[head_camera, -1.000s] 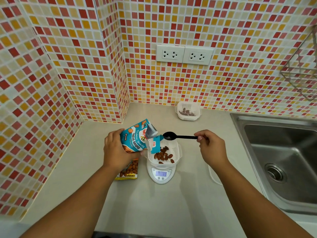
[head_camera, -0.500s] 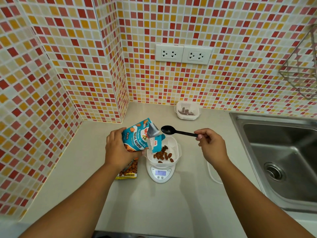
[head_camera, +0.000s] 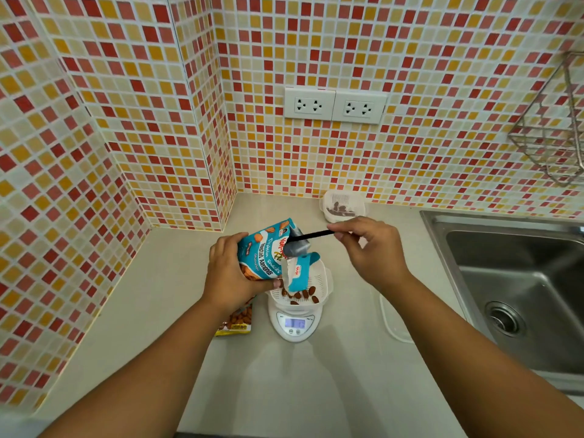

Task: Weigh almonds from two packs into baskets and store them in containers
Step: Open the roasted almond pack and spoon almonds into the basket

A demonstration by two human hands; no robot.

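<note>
My left hand [head_camera: 228,276] grips a teal almond pack [head_camera: 264,251], tilted with its torn mouth toward the right. My right hand [head_camera: 371,248] pinches the handle of a black spoon [head_camera: 311,237] whose bowl is inside the pack's opening. Just below the pack, a white basket [head_camera: 322,279] holding several almonds sits on a small white digital scale [head_camera: 295,325] with a lit display. A second, yellow almond pack [head_camera: 237,322] lies flat on the counter beneath my left wrist, partly hidden.
A lidded white container [head_camera: 343,205] with almonds inside stands against the back wall. A clear lid [head_camera: 395,320] lies right of the scale. A steel sink [head_camera: 518,286] fills the right side; a wire rack [head_camera: 553,134] hangs above it. Tiled walls enclose the corner.
My right hand moved left and up, bringing the spoon's bowl from above the basket into the pack's mouth. My left hand kept holding the pack.
</note>
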